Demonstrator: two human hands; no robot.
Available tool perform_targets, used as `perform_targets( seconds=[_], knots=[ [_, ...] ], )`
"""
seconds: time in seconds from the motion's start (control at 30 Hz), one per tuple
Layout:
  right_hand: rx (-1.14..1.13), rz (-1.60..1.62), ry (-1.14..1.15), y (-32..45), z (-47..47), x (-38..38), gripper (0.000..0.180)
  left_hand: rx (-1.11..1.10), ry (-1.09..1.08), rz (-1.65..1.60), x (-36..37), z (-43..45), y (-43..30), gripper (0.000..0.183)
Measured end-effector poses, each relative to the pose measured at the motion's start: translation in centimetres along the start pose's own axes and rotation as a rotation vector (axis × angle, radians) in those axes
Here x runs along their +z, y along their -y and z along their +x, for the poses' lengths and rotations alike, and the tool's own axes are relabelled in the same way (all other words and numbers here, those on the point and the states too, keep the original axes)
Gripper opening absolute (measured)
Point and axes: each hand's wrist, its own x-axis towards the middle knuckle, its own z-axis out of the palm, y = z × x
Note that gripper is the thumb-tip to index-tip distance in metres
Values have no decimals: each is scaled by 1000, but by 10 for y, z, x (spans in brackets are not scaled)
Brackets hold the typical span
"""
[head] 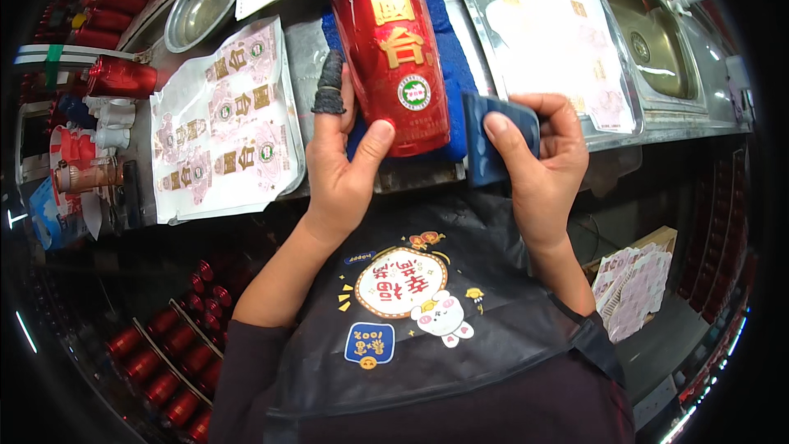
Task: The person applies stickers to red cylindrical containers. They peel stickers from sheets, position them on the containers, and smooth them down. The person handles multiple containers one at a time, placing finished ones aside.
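A glossy red bottle (394, 68) with gold characters and a round green-and-white emblem lies on a blue cloth (453, 55), its dark neck pointing away from me. My left hand (345, 154) holds the bottle's left side near its base, the thumb on the front; one finger wears a black wrap. In my right hand (542, 160) is a flat dark-blue squeegee-like scraper (493, 135), pinched between thumb and fingers just right of the bottle's base. To the left, a sheet of printed decals (228, 117) in gold and pink lies on a tray.
At the right, a second tray holds wet white sheets (548, 31) beside a metal sink (647, 43). A metal bowl (202, 6) stands at the back left. Red bottles (120, 77) crowd the left side, and more red ones (163, 357) stand low at the left.
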Motion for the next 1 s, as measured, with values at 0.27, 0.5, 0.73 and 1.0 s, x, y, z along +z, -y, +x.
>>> perform_targets(
  seconds=[0.27,0.5,0.73,1.0],
  knots=[
    [-253,-317,-88,-11,15,6,19,35,-3,77,-9,-8,1,62],
    [-1027,-610,298,-12,-5,44,50,-100,-30,-115,-10,-1,0,56],
    [-613,-673,735,41,64,21,28,27,-214,-102,2,11,24,54],
    [-912,-816,1018,55,108,85,27,-26,-226,-303,-2,11,33,39]
  ],
)
